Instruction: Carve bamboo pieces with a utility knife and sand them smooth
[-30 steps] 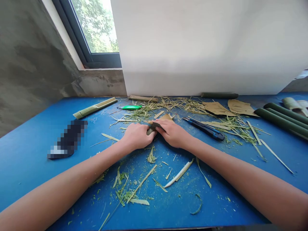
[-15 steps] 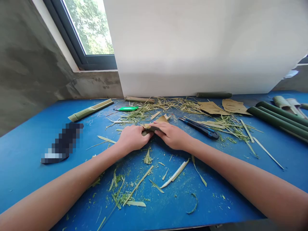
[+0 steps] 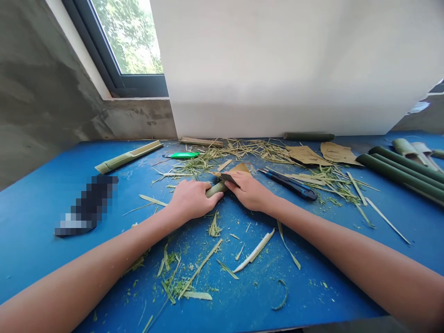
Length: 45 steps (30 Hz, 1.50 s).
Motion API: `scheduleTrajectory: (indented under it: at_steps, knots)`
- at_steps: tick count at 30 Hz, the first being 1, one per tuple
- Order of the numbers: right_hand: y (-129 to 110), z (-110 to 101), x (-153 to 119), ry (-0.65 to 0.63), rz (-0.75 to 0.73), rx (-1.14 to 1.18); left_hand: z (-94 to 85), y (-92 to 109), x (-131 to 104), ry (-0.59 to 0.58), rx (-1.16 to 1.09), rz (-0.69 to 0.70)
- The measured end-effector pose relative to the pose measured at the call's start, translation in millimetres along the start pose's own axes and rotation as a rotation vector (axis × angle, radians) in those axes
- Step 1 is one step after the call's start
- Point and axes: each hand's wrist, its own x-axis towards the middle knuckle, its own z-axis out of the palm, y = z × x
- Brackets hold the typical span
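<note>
My left hand [image 3: 194, 199] is closed around a short pale green bamboo piece [image 3: 217, 188], which lies low over the table in front of me. Most of that piece is hidden by my fingers. In my right hand [image 3: 248, 189] is a folded sheet of sandpaper [image 3: 243, 168], brown on the back and dark on the grit side. It wraps over the far end of the bamboo, with my thumb along its near edge. Just right of this hand lies a black and blue utility knife [image 3: 291, 184].
Bamboo shavings [image 3: 256, 150] litter the blue table [image 3: 132, 286]. A green cutter [image 3: 183, 155], a split bamboo length [image 3: 130, 156] and a blurred-out dark object [image 3: 88, 206] are on the left. Brown sandpaper sheets [image 3: 307, 155] and green bamboo tubes [image 3: 405, 173] lie right. A white board [image 3: 277, 69] stands behind.
My right hand has slid slightly up and away from my left hand, taking the sandpaper along the bamboo. More of the bamboo's bare surface shows between my hands.
</note>
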Motion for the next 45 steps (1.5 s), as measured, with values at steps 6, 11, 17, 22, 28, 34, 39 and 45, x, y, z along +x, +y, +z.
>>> scheduleTrajectory:
  at_steps: [6, 11, 17, 22, 28, 34, 39, 45]
  knots:
    - [-8, -1, 1, -0.001, -0.017, 0.001, 2.9, -2, 2, 0.019, 0.024, 0.005]
    - [-11, 2, 2, -0.044, -0.108, 0.045, 3.8, -2, 4, 0.013, 0.021, -0.007]
    - [-8, 4, 1, -0.005, -0.081, -0.022, 4.2, -2, 2, 0.044, 0.056, -0.004]
    - [-2, 3, 2, -0.007, -0.053, 0.005, 4.4, 0, 0, 0.101, 0.122, 0.051]
    - [-2, 5, 2, -0.004, -0.069, 0.004, 3.8, 0, 0, 0.079, 0.104, 0.018]
    - [-1, 3, 1, -0.006, -0.051, -0.044, 1.3, 1, 1, 0.056, 0.116, 0.022]
    - [1, 6, 3, -0.029, -0.083, -0.119, 2.8, -1, 2, 0.067, 0.095, 0.025]
    - [15, -1, 4, -0.075, -0.008, -0.225, 2.5, -2, 1, 0.032, 0.052, 0.04]
